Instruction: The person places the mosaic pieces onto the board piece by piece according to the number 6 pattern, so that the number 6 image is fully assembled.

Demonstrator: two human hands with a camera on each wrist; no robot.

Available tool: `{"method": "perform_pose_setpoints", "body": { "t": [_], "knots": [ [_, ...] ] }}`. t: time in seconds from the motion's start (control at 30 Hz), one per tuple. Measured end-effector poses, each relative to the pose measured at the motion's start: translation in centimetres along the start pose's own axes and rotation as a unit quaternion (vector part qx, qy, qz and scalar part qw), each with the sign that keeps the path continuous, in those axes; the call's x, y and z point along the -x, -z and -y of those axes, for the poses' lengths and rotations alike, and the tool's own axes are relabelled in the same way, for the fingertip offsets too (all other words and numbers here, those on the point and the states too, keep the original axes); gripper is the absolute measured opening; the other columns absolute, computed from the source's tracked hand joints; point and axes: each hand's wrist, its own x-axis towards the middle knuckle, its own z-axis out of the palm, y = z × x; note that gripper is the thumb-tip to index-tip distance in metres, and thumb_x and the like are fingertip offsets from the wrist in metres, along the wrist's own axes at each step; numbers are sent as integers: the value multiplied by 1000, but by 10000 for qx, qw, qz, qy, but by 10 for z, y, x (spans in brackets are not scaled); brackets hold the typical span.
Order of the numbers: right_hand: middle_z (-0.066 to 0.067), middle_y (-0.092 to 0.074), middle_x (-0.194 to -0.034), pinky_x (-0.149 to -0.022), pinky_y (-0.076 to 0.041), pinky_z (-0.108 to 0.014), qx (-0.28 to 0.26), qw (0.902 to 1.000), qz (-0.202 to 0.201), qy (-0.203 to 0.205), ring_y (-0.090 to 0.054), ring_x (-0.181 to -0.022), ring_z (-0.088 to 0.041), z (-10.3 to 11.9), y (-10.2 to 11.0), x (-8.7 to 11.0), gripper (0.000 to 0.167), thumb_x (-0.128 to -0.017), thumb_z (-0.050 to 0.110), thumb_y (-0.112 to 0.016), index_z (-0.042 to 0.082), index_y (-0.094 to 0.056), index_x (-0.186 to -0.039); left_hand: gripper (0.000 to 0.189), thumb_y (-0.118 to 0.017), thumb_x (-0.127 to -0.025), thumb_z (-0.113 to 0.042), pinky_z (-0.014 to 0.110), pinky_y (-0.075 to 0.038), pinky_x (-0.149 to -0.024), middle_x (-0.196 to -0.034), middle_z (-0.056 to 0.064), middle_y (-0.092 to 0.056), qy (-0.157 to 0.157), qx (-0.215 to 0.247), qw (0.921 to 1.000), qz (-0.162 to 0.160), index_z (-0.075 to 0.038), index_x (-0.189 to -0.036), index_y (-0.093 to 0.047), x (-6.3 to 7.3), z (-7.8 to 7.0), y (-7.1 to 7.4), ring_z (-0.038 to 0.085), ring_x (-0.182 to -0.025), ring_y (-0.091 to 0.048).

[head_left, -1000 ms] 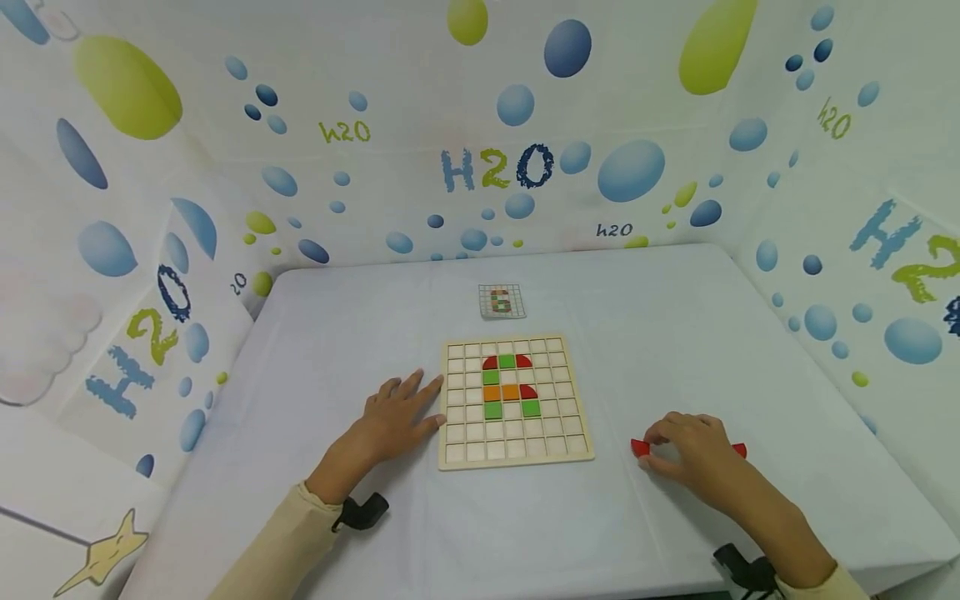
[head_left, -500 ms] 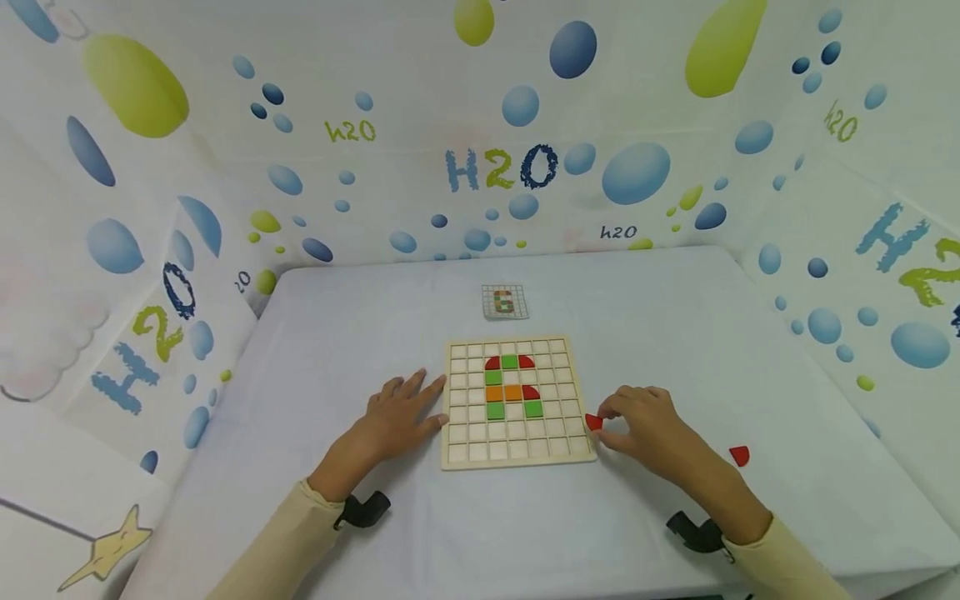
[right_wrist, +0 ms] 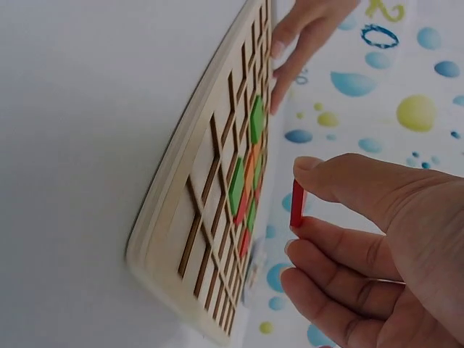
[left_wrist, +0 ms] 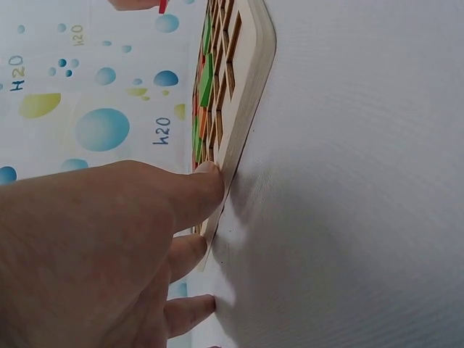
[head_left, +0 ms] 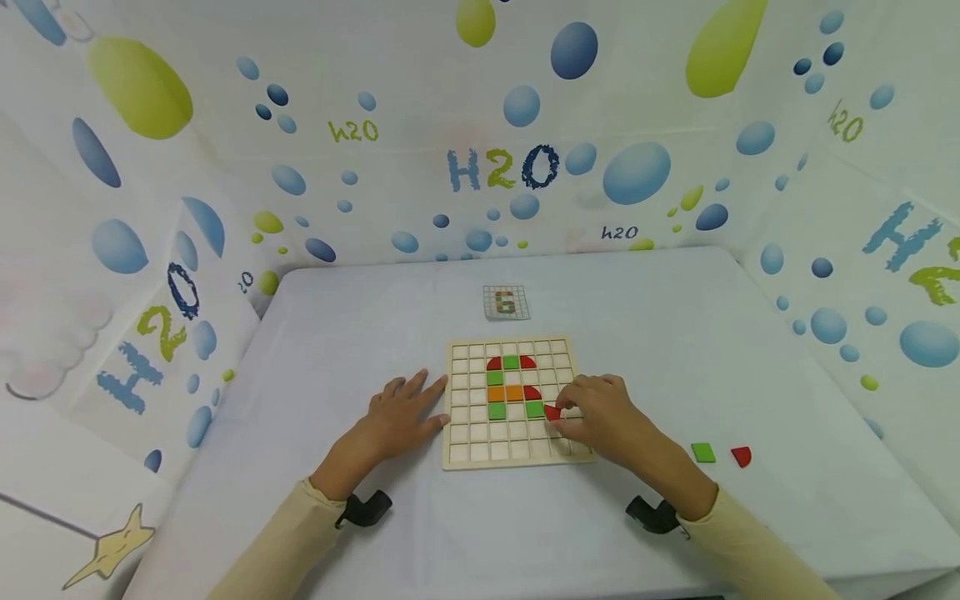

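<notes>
A wooden grid board [head_left: 468,452] lies on the table with red, green and orange tiles set in several of its squares. Over the board's right part, my right hand [head_left: 603,417] pinches a red quarter-round tile [head_left: 552,412] between thumb and index finger. In the right wrist view that red tile [right_wrist: 297,203] is held on edge, apart from the board. Flat and spread, my left hand [head_left: 397,421] rests at the board's left edge; in the left wrist view its thumb [left_wrist: 199,192] touches the rim.
Behind the board lies a small pattern card [head_left: 506,302] showing a coloured figure on a grid. To the right, a green square tile [head_left: 702,452] and a red quarter-round tile [head_left: 741,457] lie on the white tablecloth [head_left: 337,333]. Printed cloth walls stand around the table.
My right hand has carried the red tile leftward from the right side of the table to above the board, uncovering the green and red tiles there. The left hand stays in place.
</notes>
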Motion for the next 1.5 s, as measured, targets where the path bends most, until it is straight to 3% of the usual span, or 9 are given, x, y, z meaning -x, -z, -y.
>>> {"method": "perform_pose_setpoints", "body": {
  "t": [0.13, 0.37, 0.57, 1.0, 1.5],
  "knots": [
    [4, -72, -95, -108, -40, -61, -21, 10000, -11, -27, -67, -103, -18, 11, -6, -7, 21, -89, 28, -86, 13, -75, -99, 68, -55, -108, -47, 75, -28, -117, -172, 21, -27, -24, 11, 10000, -29, -20, -167, -34, -1, 1, -1, 54, -153, -27],
    [4, -72, -97, -111, -37, -60, -61, 9993, 313, -169, -66, -108, -19, 36, -15, -21, 23, -89, 33, -86, 13, -77, -97, 69, -55, -108, -48, 75, -28, -117, -173, 20, -26, -1, -21, 10000, 3, -21, -167, -33, -2, 2, -3, 53, -154, -27],
    [4, -72, -98, -111, -36, -59, 67, 9986, 509, 134, -65, -112, -20, 48, -28, -28, 23, -89, 36, -87, 16, -77, -95, 68, -55, -108, -48, 74, -27, -117, -173, 19, -26, -33, 19, 10000, -22, -21, -167, -33, -3, 4, -4, 52, -154, -27],
    [2, -70, -100, -110, -41, -59, 519, 9961, 508, 500, -64, -107, -21, 53, -38, -31, 22, -90, 35, -87, 17, -76, -96, 68, -55, -109, -47, 73, -28, -117, -173, 19, -27, -48, 55, 10000, -36, -21, -167, -34, 1, 3, -2, 52, -154, -27],
    [2, -68, -102, -109, -41, -58, 575, 9948, 452, 702, -65, -106, -23, 52, -40, -33, 24, -91, 36, -85, 16, -76, -101, 68, -55, -108, -48, 74, -28, -116, -172, 19, -28, -89, 46, 9999, -66, -21, -167, -35, -1, 4, -4, 52, -153, -29]
  ]
}}
